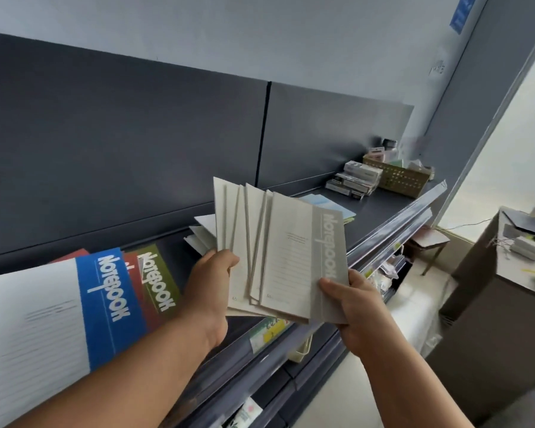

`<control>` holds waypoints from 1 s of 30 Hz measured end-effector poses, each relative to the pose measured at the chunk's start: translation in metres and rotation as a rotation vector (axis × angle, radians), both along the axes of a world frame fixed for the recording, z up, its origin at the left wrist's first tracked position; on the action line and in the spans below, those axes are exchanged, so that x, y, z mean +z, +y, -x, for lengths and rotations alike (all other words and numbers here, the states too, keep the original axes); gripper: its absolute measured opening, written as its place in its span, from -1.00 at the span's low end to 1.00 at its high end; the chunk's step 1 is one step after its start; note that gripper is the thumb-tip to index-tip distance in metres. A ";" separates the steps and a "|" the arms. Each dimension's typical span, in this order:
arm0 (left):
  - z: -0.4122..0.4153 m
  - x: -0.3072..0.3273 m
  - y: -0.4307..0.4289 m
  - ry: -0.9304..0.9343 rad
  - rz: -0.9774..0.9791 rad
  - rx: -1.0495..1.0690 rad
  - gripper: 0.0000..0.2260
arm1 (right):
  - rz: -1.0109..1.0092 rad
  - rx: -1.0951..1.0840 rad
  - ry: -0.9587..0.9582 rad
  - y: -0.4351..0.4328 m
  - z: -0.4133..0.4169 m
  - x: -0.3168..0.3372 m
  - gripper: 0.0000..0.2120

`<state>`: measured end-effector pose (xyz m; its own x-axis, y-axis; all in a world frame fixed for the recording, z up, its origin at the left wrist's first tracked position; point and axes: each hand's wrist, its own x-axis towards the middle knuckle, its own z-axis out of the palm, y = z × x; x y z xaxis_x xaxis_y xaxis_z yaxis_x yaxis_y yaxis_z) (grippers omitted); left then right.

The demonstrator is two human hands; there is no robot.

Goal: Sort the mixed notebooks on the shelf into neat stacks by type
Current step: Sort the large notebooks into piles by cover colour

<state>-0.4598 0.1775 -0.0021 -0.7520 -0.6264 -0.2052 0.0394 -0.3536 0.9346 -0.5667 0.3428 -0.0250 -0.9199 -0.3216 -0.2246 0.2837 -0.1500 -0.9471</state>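
A fanned bundle of grey notebooks [278,251] is held above the front edge of the shelf [380,205], covers splayed and edges uneven. The left hand [209,288] grips the bundle's lower left side, thumb on the front, and the right hand [349,301] pinches its lower right corner, thumb across the grey spine strip. On the shelf to the left lie a blue notebook [105,301], then a red notebook [136,282] and an olive notebook [158,279], overlapping loosely; more pale notebooks [203,233] lie behind the bundle. Further right are stacked small boxes [354,180] and a perforated basket [397,177]. The risk, as I judge it: the fan is loose, so an inner book could slip out and drop past the shelf edge while squaring up.
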 end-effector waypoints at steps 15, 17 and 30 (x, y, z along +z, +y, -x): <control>0.097 -0.011 -0.012 -0.091 0.011 0.406 -0.79 | -0.172 0.371 0.143 -0.062 0.165 -0.012 -0.79; 0.107 -0.012 -0.014 -0.114 0.042 0.467 -0.77 | -0.193 0.414 0.180 -0.072 0.182 -0.011 -0.78; 0.114 -0.041 -0.022 -0.731 0.478 0.485 -0.60 | -0.647 0.625 0.587 -0.098 0.212 -0.030 -0.39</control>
<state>-0.5734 0.1553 -0.0434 -0.1829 -0.9698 -0.1613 -0.5617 -0.0315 0.8268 -0.7788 0.2446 -0.0553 -0.6531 -0.7510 -0.0974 -0.3888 0.4429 -0.8079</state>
